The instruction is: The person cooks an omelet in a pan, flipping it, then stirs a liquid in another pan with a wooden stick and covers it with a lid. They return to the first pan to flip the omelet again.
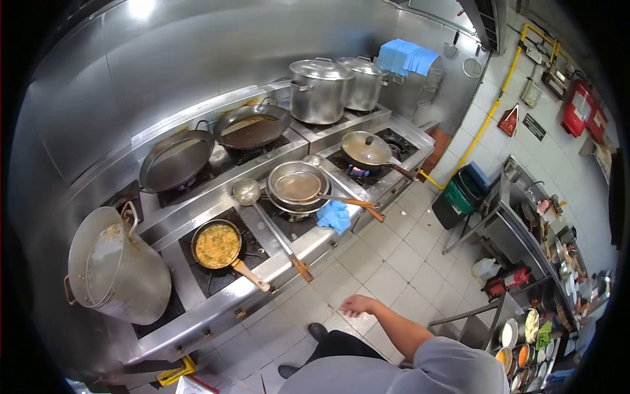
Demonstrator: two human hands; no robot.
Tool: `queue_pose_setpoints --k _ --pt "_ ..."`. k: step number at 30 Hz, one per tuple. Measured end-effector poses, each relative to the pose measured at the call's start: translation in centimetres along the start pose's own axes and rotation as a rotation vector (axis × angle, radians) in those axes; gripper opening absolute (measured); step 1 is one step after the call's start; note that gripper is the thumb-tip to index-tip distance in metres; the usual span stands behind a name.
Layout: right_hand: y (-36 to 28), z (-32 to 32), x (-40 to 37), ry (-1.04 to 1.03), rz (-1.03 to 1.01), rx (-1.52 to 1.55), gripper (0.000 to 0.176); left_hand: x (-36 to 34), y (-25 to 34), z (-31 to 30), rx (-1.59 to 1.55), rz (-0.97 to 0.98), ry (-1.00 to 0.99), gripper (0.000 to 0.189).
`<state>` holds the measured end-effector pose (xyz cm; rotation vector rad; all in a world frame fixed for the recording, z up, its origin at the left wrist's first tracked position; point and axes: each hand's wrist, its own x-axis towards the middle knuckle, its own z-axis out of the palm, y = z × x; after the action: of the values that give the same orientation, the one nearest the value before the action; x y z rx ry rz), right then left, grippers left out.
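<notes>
My right hand hangs over the tiled floor in front of the stove, its fingers loosely bent and somewhat apart, with nothing seen in it. My left hand is out of view. Nearest on the stove are a frying pan of yellow-orange egg-like food, its wooden handle pointing outward, and a long-handled ladle lying across the steel top. Beside them, strainers with wooden handles rest stacked on a burner. A crumpled blue cloth lies at the stove edge.
A tall stockpot stands at the left. Two woks and lidded pots line the back. A lidded pan sits over a lit flame. A bin, steel table and food containers are at the right.
</notes>
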<state>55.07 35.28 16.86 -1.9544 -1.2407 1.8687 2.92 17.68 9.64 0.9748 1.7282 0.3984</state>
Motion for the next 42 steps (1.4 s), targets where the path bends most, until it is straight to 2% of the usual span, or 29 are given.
queue_pose_setpoints --k 1,2,4,6,7,9,10,11,13,14,18,24,28,30,32,34,35,36,37,39,40,42 --pt "4.8 -1.8 0.8 0.018 0.085 -0.001 0.029 0.3 0.8 0.8 0.011 0.006 -0.01 0.036" --pt "10.4 -3.5 2.3 0.09 0.066 -0.265 0.027 0.5 1.7 1.7 0.021 0.011 -0.017 0.036" --pt "21.1 -6.7 5.7 -0.225 0.074 -1.073 0.028 0.8 3.4 3.8 0.04 0.016 -0.015 0.036" --pt "28.5 -8.0 9.0 -0.121 0.605 -0.413 0.029 1.0 5.4 6.3 0.055 0.017 -0.01 0.036" --pt "27.2 -9.2 8.2 -0.127 0.597 -0.414 0.029 1.1 6.4 7.8 0.061 0.015 -0.01 0.036" --pt "21.5 -11.5 4.7 -0.05 0.406 -0.287 0.024 1.3 8.5 11.1 0.076 0.003 -0.001 0.035" --pt "19.3 -13.3 5.1 -0.125 0.254 -0.373 0.024 1.3 9.8 12.7 0.083 -0.004 0.001 0.035" --pt "18.8 -14.6 6.6 -0.048 0.278 -0.277 0.023 1.3 11.1 14.2 0.091 -0.013 0.005 0.035" --pt "18.2 -18.0 10.2 -0.081 0.104 -0.268 0.019 1.3 13.9 17.0 0.115 -0.023 0.01 0.035" --pt "16.1 -19.9 9.9 -0.021 0.093 -0.107 0.019 1.3 15.3 18.2 0.126 -0.029 0.011 0.035" --pt "13.5 -25.9 11.9 0.096 0.025 0.022 0.021 0.7 19.5 22.2 0.14 -0.061 0.016 0.035" --pt "13.5 -29.1 14.4 0.029 0.092 -0.063 0.025 -0.8 22.6 24.5 0.175 -0.108 0.043 0.035" --pt "16.0 -26.5 17.2 -0.118 0.149 -0.225 0.03 -2.6 22.3 24.8 0.186 -0.179 0.069 0.035" --pt "15.1 -24.1 16.2 -0.297 0.12 -0.522 0.034 -4.0 22.1 24.6 0.192 -0.239 0.084 0.035" --pt "12.7 -20.9 14.8 -0.382 0.03 -0.707 0.035 -5.6 21.4 24.3 0.203 -0.316 0.09 0.035" --pt "8.8 -17.5 14.1 -0.524 -0.064 -0.91 0.035 -2.8 13.6 23.8 0.28 -0.287 0.249 0.038" --pt "8.4 -15.1 15.2 -0.591 -0.339 -1.036 0.035 -4.1 14.5 24.1 0.112 -0.296 0.304 0.036" --pt "8.1 -12.7 16.0 -0.661 -0.623 -1.137 0.035 -4.8 15.7 24.3 -0.149 -0.389 0.279 0.034" --pt "6.7 -10.9 15.7 -0.709 -0.646 -1.176 0.035 -5.1 13.8 24.1 -0.183 -0.417 0.277 0.034" --pt "1.3 -8.4 13.4 -0.817 -0.28 -0.686 0.036 -4.8 9.3 23.6 -0.356 -0.502 0.289 0.034" --pt "-1.8 -7.3 11.8 -0.865 -0.275 -0.525 0.037 -4.9 7.2 23.2 -0.483 -0.553 0.261 0.034" --pt "-9.2 -5.9 8.0 -0.878 -0.312 -0.277 0.038 -5.6 4.6 22.3 -0.541 -0.56 0.278 0.035"
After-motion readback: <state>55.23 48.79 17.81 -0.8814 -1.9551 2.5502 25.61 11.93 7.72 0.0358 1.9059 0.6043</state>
